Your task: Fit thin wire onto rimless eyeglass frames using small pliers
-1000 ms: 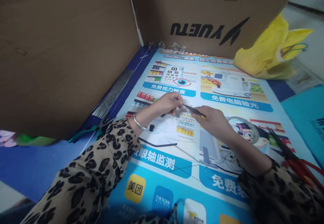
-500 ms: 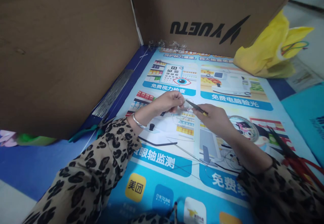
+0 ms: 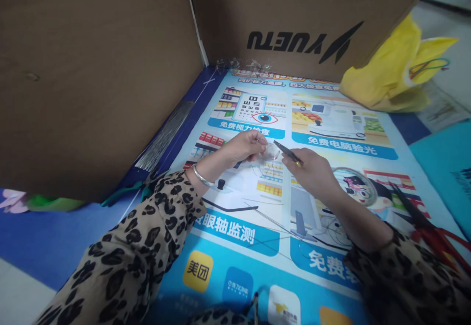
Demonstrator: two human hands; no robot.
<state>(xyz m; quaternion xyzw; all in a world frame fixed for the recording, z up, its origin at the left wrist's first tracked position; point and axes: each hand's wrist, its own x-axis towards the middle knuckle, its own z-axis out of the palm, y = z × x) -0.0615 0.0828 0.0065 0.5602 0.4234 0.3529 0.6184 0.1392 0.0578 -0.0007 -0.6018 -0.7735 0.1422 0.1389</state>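
My left hand (image 3: 249, 147) is closed in a pinch on a thin wire piece (image 3: 272, 153), whose fine loops stick out between the two hands. In my right hand (image 3: 312, 168) is a dark pointed tool (image 3: 287, 152), perhaps tweezers, its tip aimed up and left at the wire. A small gap shows between the tip and my left fingertips. Both hands are above the printed poster (image 3: 235, 195). Loose thin wires (image 3: 274, 224) lie on the poster below them.
Cardboard panels (image 3: 91, 80) stand left and behind. A wire bundle (image 3: 165, 134) and teal-handled tool (image 3: 123, 192) lie left. At right are a tape roll (image 3: 355, 186), red-handled scissors (image 3: 434, 234) and a yellow bag (image 3: 386, 75). Small clear pieces (image 3: 245, 66) sit at the back.
The tool's tip has shifted slightly right, away from my left fingertips. My left hand has barely moved and still pinches the wire.
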